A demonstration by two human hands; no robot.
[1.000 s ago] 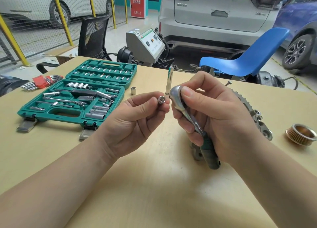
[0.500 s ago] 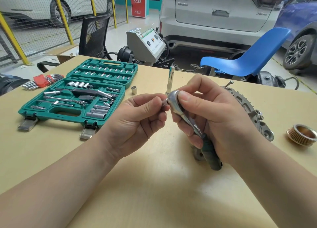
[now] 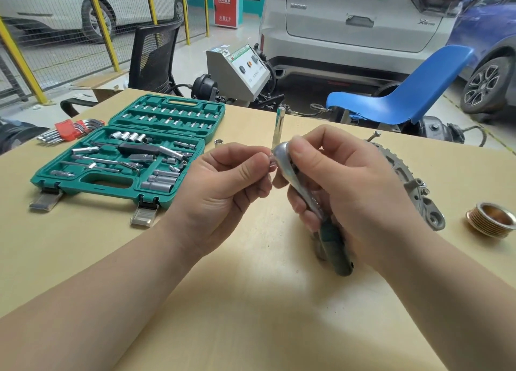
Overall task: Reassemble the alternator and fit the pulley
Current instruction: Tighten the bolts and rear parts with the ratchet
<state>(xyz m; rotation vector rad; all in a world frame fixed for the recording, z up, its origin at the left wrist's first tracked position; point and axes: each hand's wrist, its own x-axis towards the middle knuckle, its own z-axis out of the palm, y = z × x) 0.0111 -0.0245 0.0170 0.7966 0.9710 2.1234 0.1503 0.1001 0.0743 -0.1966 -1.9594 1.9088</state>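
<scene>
Right over the middle of the table (image 3: 251,301), both hands are raised and working together. The right hand (image 3: 354,192) is wrapped round a ratchet wrench (image 3: 296,175), fingers curled about its shiny neck and dark green grip, the handle slanting down toward the person with its butt end just above the wood. The left hand (image 3: 223,192) pinches a small socket (image 3: 271,161) between thumb and fingertips and holds it against the side of the ratchet's rounded head; most of that socket is buried behind the thumb, so how far it is seated I cannot tell.

Behind the right hand the alternator housing (image 3: 413,186) lies on the table, grey cast metal with a finned rim and a mounting ear toward the near right; a long bolt (image 3: 372,136) sticks up at its far edge. The pulley (image 3: 491,219), brass-coloured and grooved, sits apart from the housing near the right edge.

To the left an open green socket set case (image 3: 131,152) lies flat, lid folded back, rows of sockets and bits in it. A loose socket (image 3: 219,142) stands just beside the case, and a tall deep socket (image 3: 278,127) stands upright behind the hands. A red-holdered set of hex keys (image 3: 69,129) lies at the far left. Beyond the table are a blue chair (image 3: 405,97) and a white car (image 3: 363,27).
</scene>
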